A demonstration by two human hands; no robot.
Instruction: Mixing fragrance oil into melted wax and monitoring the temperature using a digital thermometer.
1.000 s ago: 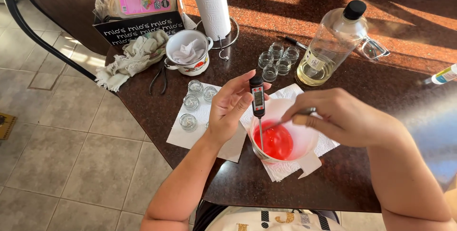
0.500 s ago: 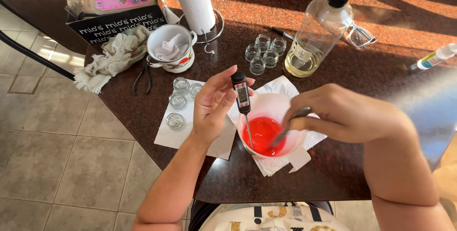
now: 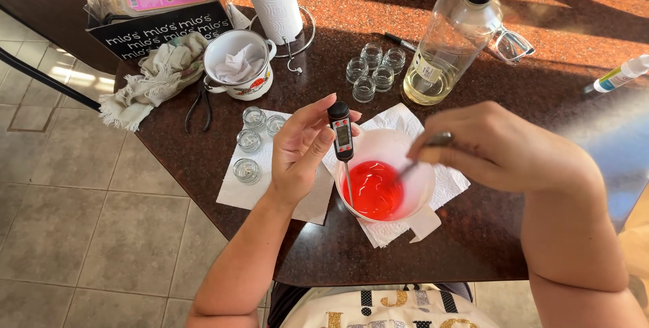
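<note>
The left hand pinched a black digital probe thermometer upright, its metal tip dipped in bright red liquid inside a white plastic pitcher standing on white paper towels. The right hand was closed around a blurred metal utensil, probably a spoon, reaching into that liquid.

A single head-worn camera looks steeply down from above the person's chest, facing forward across a dark speckled surface. It sits close: both forearms rise from the bottom edge, and the hands fill the middle. The surface's far side reaches the top edge; tiled floor shows at left.
</note>
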